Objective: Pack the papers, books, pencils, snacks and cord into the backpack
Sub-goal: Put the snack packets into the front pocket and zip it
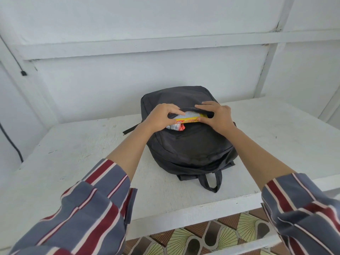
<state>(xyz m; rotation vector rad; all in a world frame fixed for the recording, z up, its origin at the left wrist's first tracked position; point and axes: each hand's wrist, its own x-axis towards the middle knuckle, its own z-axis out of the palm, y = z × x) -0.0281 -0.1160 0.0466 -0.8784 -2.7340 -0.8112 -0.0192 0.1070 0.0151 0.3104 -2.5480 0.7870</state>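
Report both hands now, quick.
Left hand: fingers grip the snack packets at the pocket mouth.
Right hand: fingers curled over the backpack pocket edge, holding it open.

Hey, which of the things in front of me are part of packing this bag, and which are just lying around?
Part of the job: backpack, yellow snack packet, red snack packet, left hand, right hand.

Just there: table, black wall cable, floor tiles.

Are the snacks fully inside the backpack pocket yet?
No, the yellow packet and the red-and-white packet stick out of the pocket opening of the backpack, between the left hand and the right hand.
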